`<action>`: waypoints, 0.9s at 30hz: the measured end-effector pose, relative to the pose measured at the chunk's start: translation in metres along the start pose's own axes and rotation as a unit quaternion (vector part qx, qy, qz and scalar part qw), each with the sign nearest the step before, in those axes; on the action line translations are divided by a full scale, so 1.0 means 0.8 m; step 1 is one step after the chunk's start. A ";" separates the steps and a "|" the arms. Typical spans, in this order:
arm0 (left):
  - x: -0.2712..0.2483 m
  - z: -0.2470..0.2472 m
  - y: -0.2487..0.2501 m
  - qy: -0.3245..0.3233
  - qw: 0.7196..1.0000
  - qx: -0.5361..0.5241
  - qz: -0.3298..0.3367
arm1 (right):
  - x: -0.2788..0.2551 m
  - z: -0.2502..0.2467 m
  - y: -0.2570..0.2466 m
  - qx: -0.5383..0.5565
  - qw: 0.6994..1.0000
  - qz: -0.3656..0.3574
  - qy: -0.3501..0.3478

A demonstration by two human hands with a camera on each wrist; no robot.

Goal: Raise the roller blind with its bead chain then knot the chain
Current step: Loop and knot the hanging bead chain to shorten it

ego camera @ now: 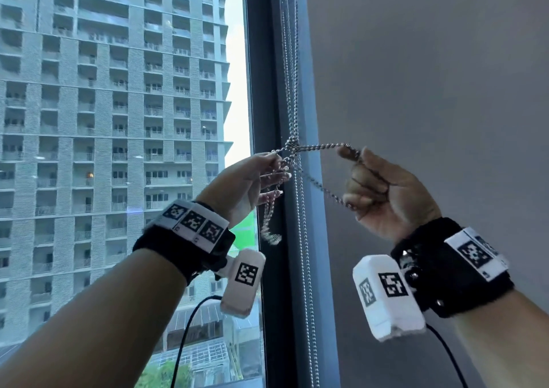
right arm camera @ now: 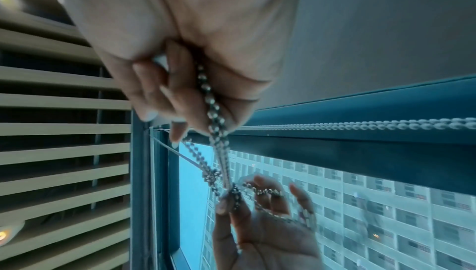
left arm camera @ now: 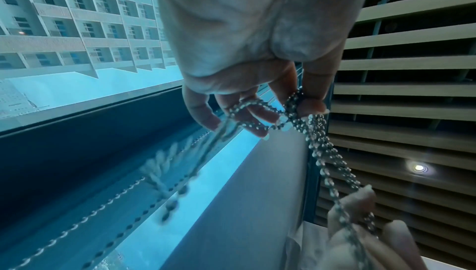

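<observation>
The silver bead chain point(ego camera: 294, 90) hangs down the dark window frame point(ego camera: 267, 60) and crosses itself in a loose knot point(ego camera: 292, 144). My left hand point(ego camera: 277, 158) pinches a strand just left of the knot, its other fingers spread; a blurred loop point(ego camera: 271, 230) dangles below it. My right hand point(ego camera: 349, 154) grips a loop of chain drawn out to the right, fingers curled round it. In the left wrist view, beads wrap the left fingers point(left arm camera: 260, 115) and run to the right hand point(left arm camera: 360, 223). The right wrist view shows the chain point(right arm camera: 213, 109), the knot point(right arm camera: 212, 174) and the left hand point(right arm camera: 257, 203). The blind itself is not in view.
Window glass point(ego camera: 118, 120) shows a tall apartment block outside. A plain grey surface point(ego camera: 430, 90) lies right of the frame. Another length of chain point(ego camera: 306, 283) hangs straight down below the knot. A slatted ceiling point(left arm camera: 412, 71) with a small light point(left arm camera: 418, 167) is overhead.
</observation>
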State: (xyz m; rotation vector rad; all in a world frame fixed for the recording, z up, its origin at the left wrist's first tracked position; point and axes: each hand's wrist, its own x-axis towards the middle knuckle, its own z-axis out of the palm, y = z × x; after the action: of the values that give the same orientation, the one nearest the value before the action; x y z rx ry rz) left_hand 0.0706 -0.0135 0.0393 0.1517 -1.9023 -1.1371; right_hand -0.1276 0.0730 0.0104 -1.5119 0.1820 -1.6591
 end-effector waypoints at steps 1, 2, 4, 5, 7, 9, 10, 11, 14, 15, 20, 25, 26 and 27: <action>-0.001 -0.004 -0.001 0.003 1.000 0.000 -0.001 | -0.004 -0.005 0.003 -0.017 1.000 0.021 -0.014; -0.002 -0.006 -0.001 0.004 1.000 0.001 -0.002 | -0.008 -0.010 0.008 -0.039 0.998 0.044 -0.031; -0.004 -0.007 -0.001 0.012 1.000 0.005 -0.004 | -0.016 -0.018 0.023 -0.103 0.988 0.092 -0.065; -0.005 -0.007 -0.001 0.020 1.000 0.006 -0.003 | -0.020 -0.021 0.033 -0.139 0.981 0.116 -0.075; -0.006 -0.006 0.000 0.032 0.999 0.016 0.001 | -0.031 -0.026 0.055 -0.201 0.963 0.163 -0.070; -0.006 -0.001 -0.002 0.033 0.997 0.062 0.006 | -0.041 -0.026 0.078 -0.235 0.954 0.181 -0.052; -0.006 0.002 -0.003 0.030 0.996 0.089 0.008 | -0.045 -0.025 0.090 -0.243 0.953 0.178 -0.045; -0.005 0.006 -0.005 0.029 0.994 0.108 0.013 | -0.048 -0.024 0.100 -0.249 0.952 0.173 -0.038; -0.001 0.016 -0.013 0.053 0.990 0.128 0.038 | -0.049 -0.017 0.117 -0.273 0.947 0.167 -0.035; -0.001 0.016 -0.014 0.062 0.988 0.132 0.043 | -0.049 -0.015 0.117 -0.279 0.943 0.176 -0.044; -0.002 -0.003 -0.010 0.074 0.983 0.166 0.030 | -0.055 -0.017 0.113 -0.352 0.914 0.182 -0.089; 0.001 -0.011 0.006 0.075 0.969 0.233 0.038 | -0.057 -0.038 0.114 -0.309 0.934 0.172 -0.048; 0.002 -0.013 0.009 0.076 0.963 0.254 0.048 | -0.058 -0.039 0.110 -0.280 0.942 0.179 -0.047; 0.002 -0.013 0.011 0.074 0.957 0.272 0.061 | -0.059 -0.041 0.106 -0.251 0.948 0.189 -0.052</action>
State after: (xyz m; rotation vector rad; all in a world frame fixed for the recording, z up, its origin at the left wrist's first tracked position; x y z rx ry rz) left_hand 0.0801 -0.0162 0.0489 0.4042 -2.0152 -0.4822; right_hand -0.1199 0.0377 -0.0858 -1.7908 0.8362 -1.2726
